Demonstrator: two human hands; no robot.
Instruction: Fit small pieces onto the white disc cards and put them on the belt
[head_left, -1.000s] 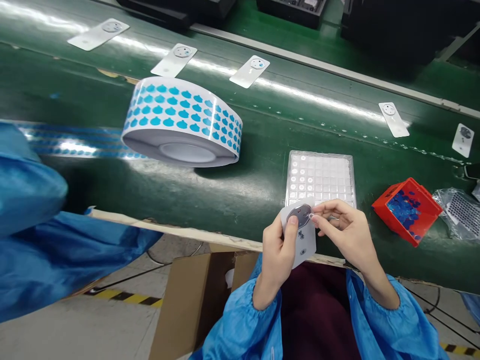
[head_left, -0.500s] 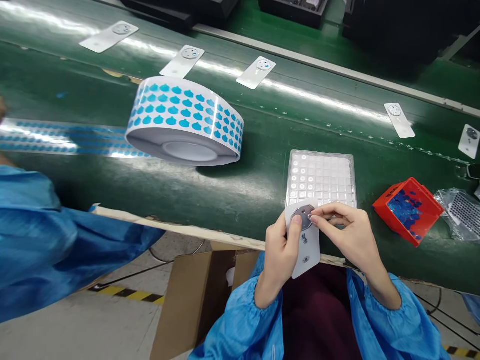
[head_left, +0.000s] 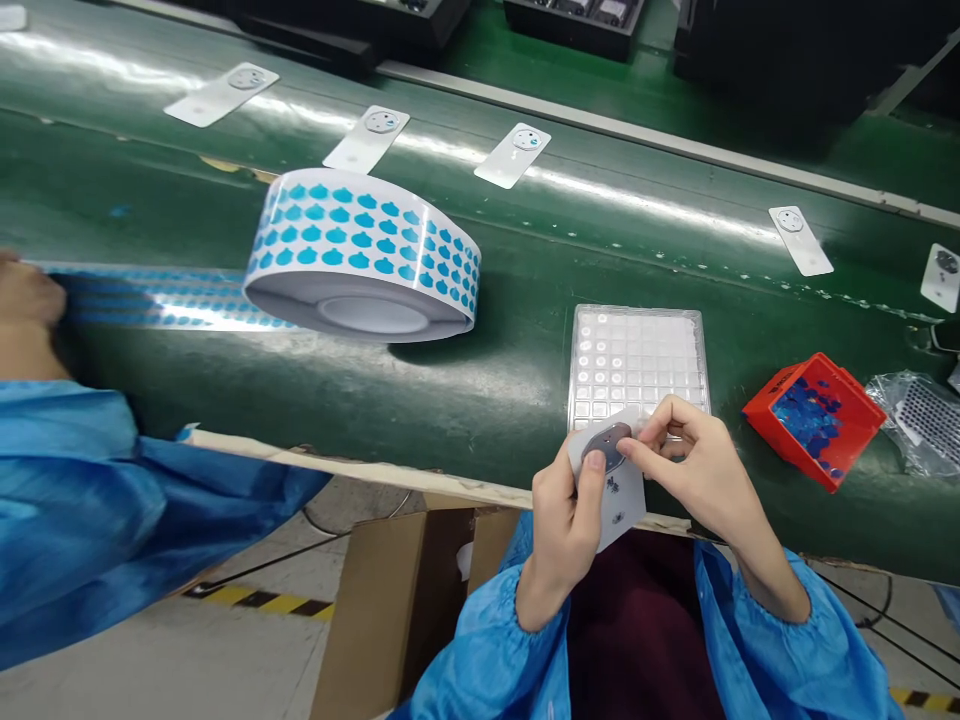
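Observation:
My left hand [head_left: 564,520] is closed round a thin white rectangular panel [head_left: 624,505], which is tilted over the bench's near edge. A dark grey octagonal area with small holes marks its upper end, and my left thumb presses on that. Dark printed marks lie below it. The fingers of my right hand [head_left: 697,460] are pinched together at the panel's upper right edge; what sits between the fingertips is too small to make out. Just beyond both hands lies a clear compartmented tray [head_left: 637,360], with small white round pieces in its left columns.
A big roll of blue stickers [head_left: 367,255] stands left on the green bench [head_left: 510,400]. A red bin [head_left: 817,415] of blue bits and a plastic-bagged item [head_left: 922,420] lie right. Similar panels [head_left: 514,155] line the far strip. A co-worker's hand [head_left: 30,290] is at far left.
The panel has tilted and turned slightly in my left hand. My right fingertips have shifted a little along its edge. The co-worker's hand has come into view at the sticker strip.

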